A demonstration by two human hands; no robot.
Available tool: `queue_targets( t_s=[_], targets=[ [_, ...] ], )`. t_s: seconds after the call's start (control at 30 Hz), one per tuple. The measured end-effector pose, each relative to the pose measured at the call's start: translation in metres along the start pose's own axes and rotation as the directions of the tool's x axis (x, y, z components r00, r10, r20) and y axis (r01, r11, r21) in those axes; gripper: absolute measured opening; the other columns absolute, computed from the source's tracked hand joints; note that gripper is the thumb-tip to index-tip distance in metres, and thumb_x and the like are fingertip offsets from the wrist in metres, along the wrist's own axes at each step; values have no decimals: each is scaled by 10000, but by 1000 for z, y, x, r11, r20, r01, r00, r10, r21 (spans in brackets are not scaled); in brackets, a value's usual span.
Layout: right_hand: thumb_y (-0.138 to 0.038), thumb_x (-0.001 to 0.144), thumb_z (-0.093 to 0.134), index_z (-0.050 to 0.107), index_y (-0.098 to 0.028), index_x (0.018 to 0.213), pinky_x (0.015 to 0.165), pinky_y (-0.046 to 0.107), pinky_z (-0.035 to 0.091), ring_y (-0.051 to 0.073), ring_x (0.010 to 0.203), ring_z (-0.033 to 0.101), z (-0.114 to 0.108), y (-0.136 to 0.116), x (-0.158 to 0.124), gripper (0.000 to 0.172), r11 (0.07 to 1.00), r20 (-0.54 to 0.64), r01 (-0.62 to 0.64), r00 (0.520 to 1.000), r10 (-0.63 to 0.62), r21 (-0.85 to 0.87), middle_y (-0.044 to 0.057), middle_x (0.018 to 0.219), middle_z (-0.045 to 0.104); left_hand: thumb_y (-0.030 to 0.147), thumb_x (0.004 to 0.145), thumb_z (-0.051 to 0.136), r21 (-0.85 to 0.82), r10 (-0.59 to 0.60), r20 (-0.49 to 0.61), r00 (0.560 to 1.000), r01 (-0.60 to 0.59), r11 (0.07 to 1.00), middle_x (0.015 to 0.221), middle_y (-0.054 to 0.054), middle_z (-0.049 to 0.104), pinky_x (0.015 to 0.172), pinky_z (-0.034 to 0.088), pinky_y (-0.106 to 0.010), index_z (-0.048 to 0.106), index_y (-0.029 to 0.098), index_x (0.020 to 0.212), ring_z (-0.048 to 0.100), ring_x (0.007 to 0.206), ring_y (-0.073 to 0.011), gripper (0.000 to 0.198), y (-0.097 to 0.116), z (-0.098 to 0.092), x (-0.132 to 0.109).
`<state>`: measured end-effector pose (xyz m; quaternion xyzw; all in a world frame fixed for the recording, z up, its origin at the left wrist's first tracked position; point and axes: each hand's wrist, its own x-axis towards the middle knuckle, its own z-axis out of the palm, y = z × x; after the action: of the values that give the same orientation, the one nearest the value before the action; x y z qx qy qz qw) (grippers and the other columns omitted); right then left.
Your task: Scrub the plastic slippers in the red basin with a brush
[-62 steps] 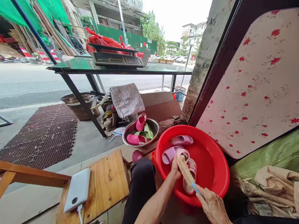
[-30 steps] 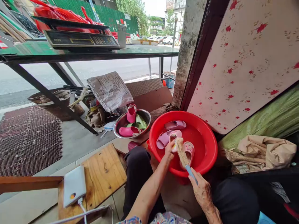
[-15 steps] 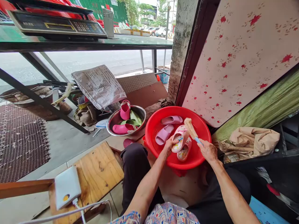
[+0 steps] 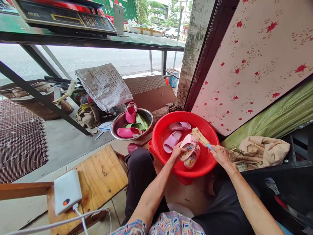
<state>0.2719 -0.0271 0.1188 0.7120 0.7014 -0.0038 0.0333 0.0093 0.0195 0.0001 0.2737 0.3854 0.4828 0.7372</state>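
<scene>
My left hand (image 4: 176, 152) is closed on the near edge of a pale pink slipper (image 4: 185, 152) with a cartoon print inside, held tilted over the red basin (image 4: 212, 130). Its matching slipper (image 4: 192, 160) lies just below it in the basin. Closed round the blue handle of a scrub brush (image 4: 200, 137), my right hand (image 4: 221, 156) keeps the tan bristle end against or very close to the slipper's toe; I cannot tell which. Two lilac slippers, one sideways at the back (image 4: 179, 126) and one slanted at the left (image 4: 172, 142), rest in the basin.
Left of the basin, a metal bowl (image 4: 112, 130) holds pink and green shoes. A wooden stool (image 4: 102, 166) carries a white power bank (image 4: 67, 192) with a cable. A flowered panel (image 4: 246, 68) leans at the right. A scale (image 4: 66, 19) sits on the table above.
The brush has shifted slightly left and down across the slipper's toe, its handle lying flatter. My right hand has moved a little right. The slipper in my left hand has tilted slightly.
</scene>
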Motion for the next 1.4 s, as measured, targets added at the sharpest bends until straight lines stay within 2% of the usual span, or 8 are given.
queue_targets(
  t_s=[0.23,0.37,0.53,0.7,0.87,1.07,1.2,1.4],
  targets=[
    [-287,1014,616,731,-330,1427,812,274,506,215,1024,734,-5,-12,35,430,979,-71,118,992,-108,167,59,1166,787,94,487,844,-11,-14,41,999,14,1000,1054,-49,821,807,564,-310,804,189,1226,728,900,-239,746,2,9,-4],
    [-258,978,636,761,-320,1389,830,266,519,217,1063,743,6,2,45,434,966,-12,1,1000,2,258,53,1206,813,140,493,870,-105,-11,-45,999,6,994,976,-67,819,750,584,-331,765,149,1248,733,807,-239,763,7,5,-1],
    [-271,931,659,831,-309,1269,723,284,505,251,948,770,12,27,38,381,961,37,-106,994,100,255,64,1041,848,178,520,892,-191,-18,-131,991,-7,982,994,-88,814,782,607,-350,738,127,1232,746,800,-234,731,17,-4,10],
    [-333,956,642,820,-320,1293,688,299,501,254,910,770,8,20,32,382,946,-27,-172,982,186,275,66,1055,847,201,552,897,-162,-2,-67,998,-9,987,1045,-86,820,809,607,-347,722,150,1303,756,832,-238,773,20,-4,14],
    [-328,982,651,803,-304,1319,765,282,521,224,961,749,3,-8,39,371,953,-213,5,975,62,302,70,1135,822,204,547,891,-85,35,-10,999,-35,996,1083,-52,825,888,614,-385,726,205,1366,767,945,-282,835,18,-2,5],
    [-277,999,629,794,-325,1335,705,267,490,199,899,734,3,-27,47,377,971,-272,136,959,-79,197,55,1039,791,169,512,878,-4,9,53,999,-9,1000,1056,-10,825,854,615,-366,756,249,1337,765,931,-271,838,12,-5,1],
    [-289,968,636,803,-330,1315,687,265,498,200,861,746,18,-11,54,387,965,-241,91,970,-30,245,41,990,798,208,508,880,-51,17,53,998,-14,999,1039,-52,821,839,599,-357,753,200,1318,762,884,-268,820,6,-9,2],
    [-355,877,644,862,-329,1137,708,307,546,257,869,771,33,17,59,341,871,-147,9,986,73,491,57,986,844,255,503,911,-112,49,-4,999,-49,992,1077,-103,820,830,604,-389,772,194,1289,773,909,-315,801,4,-12,10]
  ],
)
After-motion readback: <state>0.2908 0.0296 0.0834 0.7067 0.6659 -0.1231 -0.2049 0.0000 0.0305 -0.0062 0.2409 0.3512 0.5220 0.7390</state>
